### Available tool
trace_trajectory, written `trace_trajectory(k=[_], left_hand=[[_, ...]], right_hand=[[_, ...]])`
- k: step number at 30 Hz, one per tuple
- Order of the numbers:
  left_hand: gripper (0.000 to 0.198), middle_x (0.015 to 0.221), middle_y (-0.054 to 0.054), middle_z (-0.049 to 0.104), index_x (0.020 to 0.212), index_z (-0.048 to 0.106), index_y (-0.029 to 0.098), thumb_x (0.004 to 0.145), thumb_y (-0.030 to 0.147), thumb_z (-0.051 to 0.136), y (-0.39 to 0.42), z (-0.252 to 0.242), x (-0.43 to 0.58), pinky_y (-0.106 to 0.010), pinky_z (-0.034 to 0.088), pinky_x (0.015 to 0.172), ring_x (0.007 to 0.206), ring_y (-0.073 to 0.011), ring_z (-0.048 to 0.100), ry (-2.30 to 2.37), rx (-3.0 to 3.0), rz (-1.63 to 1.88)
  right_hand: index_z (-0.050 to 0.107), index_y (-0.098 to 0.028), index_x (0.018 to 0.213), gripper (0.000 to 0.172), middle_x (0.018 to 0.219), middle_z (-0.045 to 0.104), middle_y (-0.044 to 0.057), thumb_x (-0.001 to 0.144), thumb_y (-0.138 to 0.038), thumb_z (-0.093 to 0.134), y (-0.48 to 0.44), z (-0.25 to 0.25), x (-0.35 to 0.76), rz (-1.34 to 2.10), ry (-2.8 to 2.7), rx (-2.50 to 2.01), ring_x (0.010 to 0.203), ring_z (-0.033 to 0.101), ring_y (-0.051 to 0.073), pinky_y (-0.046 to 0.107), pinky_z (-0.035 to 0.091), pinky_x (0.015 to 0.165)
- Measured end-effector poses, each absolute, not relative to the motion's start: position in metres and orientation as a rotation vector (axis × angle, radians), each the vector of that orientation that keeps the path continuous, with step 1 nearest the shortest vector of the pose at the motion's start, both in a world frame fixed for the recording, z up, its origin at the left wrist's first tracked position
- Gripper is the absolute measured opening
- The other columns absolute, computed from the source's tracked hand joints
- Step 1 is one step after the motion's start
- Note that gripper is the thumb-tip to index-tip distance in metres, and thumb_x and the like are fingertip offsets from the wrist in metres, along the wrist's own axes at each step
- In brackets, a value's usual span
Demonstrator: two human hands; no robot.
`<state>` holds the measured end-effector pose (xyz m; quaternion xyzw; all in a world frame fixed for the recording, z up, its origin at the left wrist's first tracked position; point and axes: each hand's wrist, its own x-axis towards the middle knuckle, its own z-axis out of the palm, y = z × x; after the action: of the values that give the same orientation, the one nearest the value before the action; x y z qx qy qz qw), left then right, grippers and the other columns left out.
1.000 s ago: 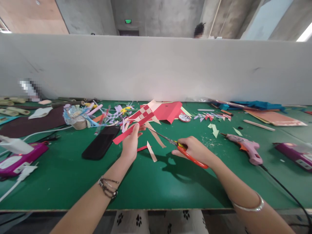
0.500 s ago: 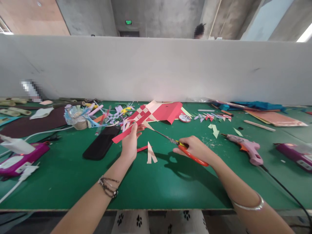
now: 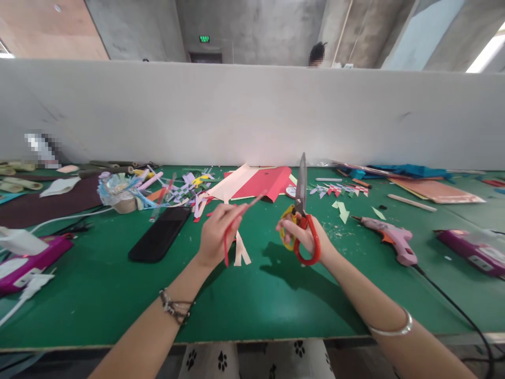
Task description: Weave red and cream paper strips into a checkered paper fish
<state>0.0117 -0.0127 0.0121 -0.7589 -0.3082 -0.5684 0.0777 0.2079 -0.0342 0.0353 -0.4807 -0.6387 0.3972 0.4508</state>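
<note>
My left hand (image 3: 216,236) is closed on a piece of woven paper (image 3: 228,243), red and pale peach, turned nearly edge-on, so its pattern barely shows. In my right hand (image 3: 317,234) are scissors (image 3: 301,187) with red and yellow handles. Their blades point upward and look closed together, apart from the paper. Below my left hand, cut peach paper strips (image 3: 242,250) lie on the green table (image 3: 252,305). Behind both hands rest a red paper sheet (image 3: 264,183) and a peach paper sheet (image 3: 232,181).
A black phone (image 3: 160,234) lies left of my left hand. To the right are a pink glue gun (image 3: 394,237) with its cable and a purple power strip (image 3: 473,252). Another purple power strip (image 3: 33,263) sits left. Woven paper scraps (image 3: 341,189) lie near the partition (image 3: 252,116).
My left hand has turned the woven paper from face-on to edge-on and drawn it nearer. The scissors have swung from pointing left at the paper to pointing up, away from it.
</note>
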Motion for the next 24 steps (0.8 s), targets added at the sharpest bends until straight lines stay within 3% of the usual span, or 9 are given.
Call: trace_trajectory(k=[3, 7, 10, 13, 17, 21, 24], left_hand=[[0.024, 0.078, -0.005, 0.062, 0.103, 0.058, 0.015, 0.088, 0.015, 0.039, -0.022, 0.016, 0.015, -0.022, 0.042, 0.060, 0.069, -0.0133, 0.058, -0.660, -2.276, -1.242], [0.028, 0.078, -0.005, 0.063, 0.104, 0.056, 0.013, 0.087, 0.009, 0.034, -0.027, 0.016, 0.021, -0.024, 0.042, 0.061, 0.066, -0.0135, 0.058, -0.502, -2.276, -0.992], [0.031, 0.084, -0.006, 0.062, 0.103, 0.055, 0.016, 0.083, 0.007, 0.034, -0.025, 0.015, 0.023, -0.025, 0.042, 0.065, 0.071, -0.0138, 0.058, -0.582, -2.359, -1.104], [0.032, 0.084, -0.006, 0.058, 0.104, 0.053, 0.016, 0.078, 0.009, 0.035, -0.018, 0.014, 0.020, -0.027, 0.044, 0.068, 0.071, -0.0141, 0.055, -0.955, -2.408, -1.573], [0.031, 0.080, -0.006, 0.058, 0.098, 0.055, 0.015, 0.078, 0.030, 0.037, -0.010, 0.013, 0.015, -0.027, 0.045, 0.060, 0.062, -0.0142, 0.053, -1.399, -2.815, -2.010], [0.040, 0.073, -0.006, 0.062, 0.088, 0.060, 0.014, 0.071, 0.048, 0.048, -0.017, 0.012, 0.021, -0.025, 0.042, 0.046, 0.053, -0.0150, 0.055, -1.710, -3.462, -1.739], [0.032, 0.055, -0.001, 0.058, 0.079, 0.062, 0.014, 0.065, 0.043, 0.060, -0.024, 0.012, 0.027, -0.020, 0.033, 0.034, 0.040, -0.0130, 0.052, -2.065, -3.502, -1.439]], right_hand=[[0.045, -0.019, 0.058, 0.037, 0.051, 0.055, -0.001, 0.062, -0.054, 0.057, -0.038, 0.030, 0.199, 1.151, -1.480, -0.991, 0.049, 0.054, 0.012, 0.026, 0.046, 0.052], [0.053, -0.018, 0.071, 0.032, 0.061, 0.059, -0.002, 0.063, -0.047, 0.062, -0.039, 0.023, 0.196, 1.247, -1.254, -0.940, 0.054, 0.057, 0.011, 0.025, 0.047, 0.054], [0.052, -0.017, 0.068, 0.032, 0.056, 0.057, -0.002, 0.060, -0.044, 0.066, -0.039, 0.027, 0.200, 1.265, -1.231, -1.002, 0.049, 0.053, 0.010, 0.025, 0.045, 0.050], [0.049, -0.018, 0.064, 0.033, 0.050, 0.052, -0.005, 0.056, -0.044, 0.068, -0.038, 0.033, 0.204, 1.245, -1.239, -1.052, 0.044, 0.048, 0.008, 0.023, 0.041, 0.044], [0.049, -0.018, 0.065, 0.028, 0.054, 0.051, -0.005, 0.058, -0.039, 0.066, -0.039, 0.033, 0.209, 1.300, -1.401, -1.049, 0.048, 0.047, 0.007, 0.022, 0.038, 0.047], [0.046, -0.018, 0.063, 0.026, 0.057, 0.048, -0.005, 0.062, -0.036, 0.064, -0.040, 0.028, 0.211, 1.386, -1.657, -1.054, 0.051, 0.044, 0.007, 0.022, 0.037, 0.051], [0.044, -0.018, 0.063, 0.028, 0.057, 0.045, -0.005, 0.063, -0.038, 0.063, -0.040, 0.027, 0.212, 1.357, -1.759, -1.059, 0.052, 0.042, 0.007, 0.022, 0.036, 0.051]])
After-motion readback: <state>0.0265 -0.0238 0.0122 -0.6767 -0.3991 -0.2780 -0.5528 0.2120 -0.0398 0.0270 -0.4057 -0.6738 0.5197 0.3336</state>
